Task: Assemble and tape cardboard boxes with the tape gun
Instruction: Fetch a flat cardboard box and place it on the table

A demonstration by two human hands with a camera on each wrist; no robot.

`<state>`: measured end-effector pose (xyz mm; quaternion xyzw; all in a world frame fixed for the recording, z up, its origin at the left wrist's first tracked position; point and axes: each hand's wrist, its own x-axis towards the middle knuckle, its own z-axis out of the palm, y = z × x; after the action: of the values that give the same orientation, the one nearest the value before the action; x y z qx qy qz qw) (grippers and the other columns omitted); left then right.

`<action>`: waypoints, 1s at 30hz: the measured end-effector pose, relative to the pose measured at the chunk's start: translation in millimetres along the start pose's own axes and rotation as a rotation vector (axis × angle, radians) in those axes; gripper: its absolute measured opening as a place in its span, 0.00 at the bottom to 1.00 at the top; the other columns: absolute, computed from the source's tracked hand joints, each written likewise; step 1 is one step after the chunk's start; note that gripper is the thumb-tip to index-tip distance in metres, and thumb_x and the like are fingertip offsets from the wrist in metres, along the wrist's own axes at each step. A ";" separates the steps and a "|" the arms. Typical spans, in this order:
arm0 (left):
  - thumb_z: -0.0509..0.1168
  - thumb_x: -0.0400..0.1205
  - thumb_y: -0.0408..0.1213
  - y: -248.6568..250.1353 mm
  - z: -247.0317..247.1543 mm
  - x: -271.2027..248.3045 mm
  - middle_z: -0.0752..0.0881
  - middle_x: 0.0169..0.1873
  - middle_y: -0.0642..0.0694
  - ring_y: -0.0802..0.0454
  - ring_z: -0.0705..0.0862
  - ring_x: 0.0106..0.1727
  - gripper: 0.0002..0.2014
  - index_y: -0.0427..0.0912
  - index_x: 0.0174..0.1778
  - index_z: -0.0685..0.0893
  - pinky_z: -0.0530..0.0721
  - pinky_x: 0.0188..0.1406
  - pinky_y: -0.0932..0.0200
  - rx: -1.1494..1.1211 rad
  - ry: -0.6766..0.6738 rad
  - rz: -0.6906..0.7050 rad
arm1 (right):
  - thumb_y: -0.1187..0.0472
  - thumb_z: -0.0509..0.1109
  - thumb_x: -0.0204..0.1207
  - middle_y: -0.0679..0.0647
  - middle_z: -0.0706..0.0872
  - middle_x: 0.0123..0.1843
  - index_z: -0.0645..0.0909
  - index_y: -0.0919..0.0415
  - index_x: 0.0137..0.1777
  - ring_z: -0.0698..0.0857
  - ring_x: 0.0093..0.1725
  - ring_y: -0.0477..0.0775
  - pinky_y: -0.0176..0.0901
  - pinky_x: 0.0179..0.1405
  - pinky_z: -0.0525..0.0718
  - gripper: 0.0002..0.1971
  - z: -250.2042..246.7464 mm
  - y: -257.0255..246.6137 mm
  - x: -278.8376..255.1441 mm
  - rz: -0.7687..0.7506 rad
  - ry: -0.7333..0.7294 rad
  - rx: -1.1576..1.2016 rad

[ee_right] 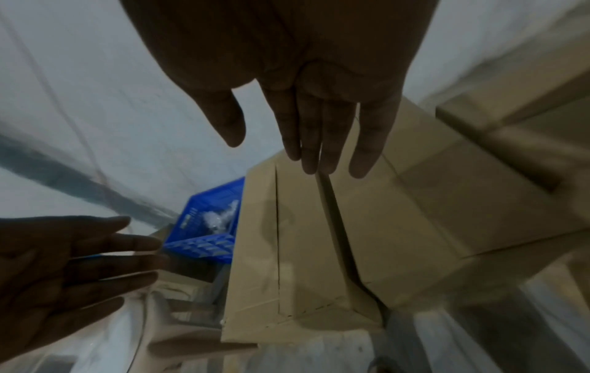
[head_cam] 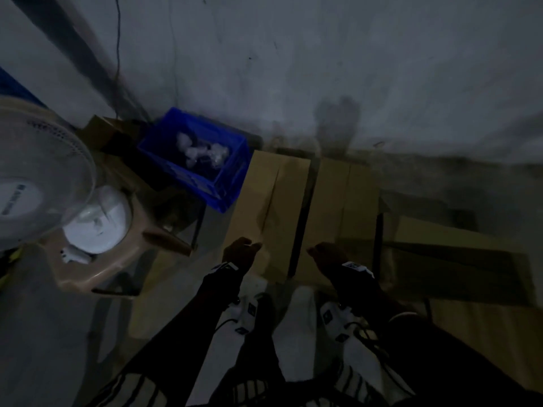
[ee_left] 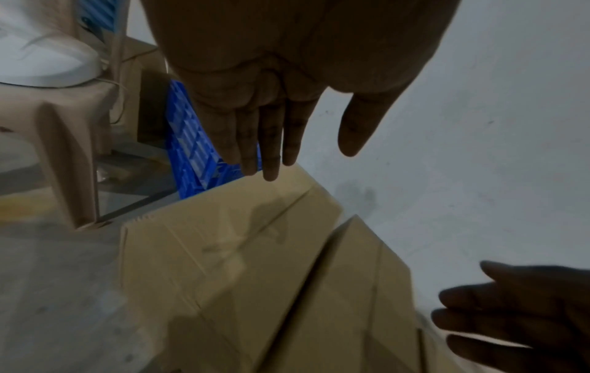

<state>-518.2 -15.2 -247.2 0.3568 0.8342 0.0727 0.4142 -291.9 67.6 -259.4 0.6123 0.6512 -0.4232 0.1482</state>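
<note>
Two brown cardboard boxes stand side by side on the floor with a narrow dark gap between them. The left box [head_cam: 273,207] [ee_left: 239,252] [ee_right: 297,239] has closed flaps and a glossy strip along its centre seam. The right box [head_cam: 340,207] [ee_left: 360,290] [ee_right: 415,227] is closed too. My left hand [head_cam: 241,251] [ee_left: 309,161] [ee_right: 79,265] hovers over the left box's near end, fingers straight, holding nothing. My right hand [head_cam: 326,254] [ee_right: 274,151] [ee_left: 498,323] hovers over the right box's near end, also flat and holding nothing. No tape gun shows.
A blue plastic crate [head_cam: 202,183] with clear plastic bags sits left of the boxes by the wall. A white fan [head_cam: 35,177] stands on a beige plastic stool [head_cam: 117,259] at far left. More flat cardboard [head_cam: 455,259] lies to the right. The scene is dim.
</note>
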 end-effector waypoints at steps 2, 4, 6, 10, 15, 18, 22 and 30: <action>0.59 0.85 0.56 -13.3 -16.2 37.1 0.76 0.73 0.42 0.42 0.76 0.72 0.27 0.41 0.74 0.75 0.71 0.68 0.53 0.008 -0.007 -0.013 | 0.45 0.53 0.91 0.62 0.71 0.83 0.72 0.64 0.81 0.72 0.80 0.63 0.52 0.78 0.68 0.28 7.4 -20.9 24.0 0.062 -0.018 -0.003; 0.61 0.85 0.55 -26.2 -26.4 67.0 0.76 0.73 0.42 0.42 0.76 0.71 0.28 0.41 0.75 0.74 0.72 0.67 0.53 -0.002 -0.010 -0.033 | 0.45 0.57 0.90 0.62 0.73 0.82 0.72 0.66 0.81 0.74 0.78 0.63 0.50 0.74 0.71 0.28 12.0 -37.7 42.4 0.105 -0.039 0.018; 0.63 0.84 0.55 -41.4 -31.0 99.5 0.76 0.74 0.42 0.41 0.76 0.71 0.29 0.41 0.77 0.72 0.73 0.65 0.52 -0.042 -0.027 -0.078 | 0.44 0.59 0.89 0.61 0.77 0.78 0.71 0.64 0.81 0.79 0.70 0.61 0.48 0.65 0.75 0.29 22.0 -51.1 67.4 0.128 -0.052 0.042; 0.65 0.83 0.53 -69.6 -26.4 156.1 0.72 0.77 0.40 0.39 0.72 0.75 0.34 0.41 0.81 0.65 0.72 0.72 0.47 -0.090 -0.031 -0.134 | 0.38 0.66 0.83 0.59 0.82 0.71 0.73 0.61 0.80 0.84 0.64 0.62 0.46 0.52 0.81 0.33 52.7 -55.6 123.1 0.194 -0.035 0.146; 0.62 0.84 0.54 -99.2 -3.8 214.3 0.63 0.82 0.39 0.39 0.63 0.81 0.37 0.40 0.84 0.57 0.62 0.79 0.46 -0.057 -0.074 -0.198 | 0.34 0.69 0.79 0.60 0.70 0.84 0.57 0.59 0.89 0.75 0.77 0.64 0.49 0.65 0.80 0.47 90.2 -49.1 175.5 0.296 -0.029 0.254; 0.61 0.85 0.55 -114.4 13.6 235.4 0.57 0.84 0.41 0.42 0.57 0.84 0.39 0.40 0.86 0.52 0.56 0.82 0.49 -0.058 -0.117 -0.229 | 0.35 0.69 0.79 0.60 0.62 0.88 0.48 0.60 0.90 0.69 0.83 0.64 0.53 0.78 0.73 0.50 109.9 -43.3 198.4 0.331 -0.044 0.306; 0.60 0.84 0.58 -126.4 30.6 252.8 0.58 0.84 0.42 0.41 0.60 0.83 0.40 0.41 0.86 0.52 0.61 0.80 0.49 -0.057 -0.170 -0.224 | 0.38 0.71 0.80 0.57 0.58 0.89 0.47 0.57 0.90 0.65 0.84 0.63 0.51 0.79 0.67 0.49 134.6 -30.7 217.5 0.328 -0.047 0.409; 0.64 0.85 0.45 -129.6 39.9 252.4 0.67 0.80 0.42 0.43 0.68 0.78 0.25 0.41 0.77 0.71 0.67 0.69 0.60 -0.010 -0.170 -0.109 | 0.36 0.69 0.79 0.57 0.54 0.90 0.43 0.57 0.90 0.62 0.86 0.64 0.53 0.82 0.65 0.52 150.3 -19.7 224.1 0.381 -0.083 0.442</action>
<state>-659.4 48.1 -488.3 0.3139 0.8137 0.0235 0.4887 -405.2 110.2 -501.4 0.7231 0.4101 -0.5439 0.1143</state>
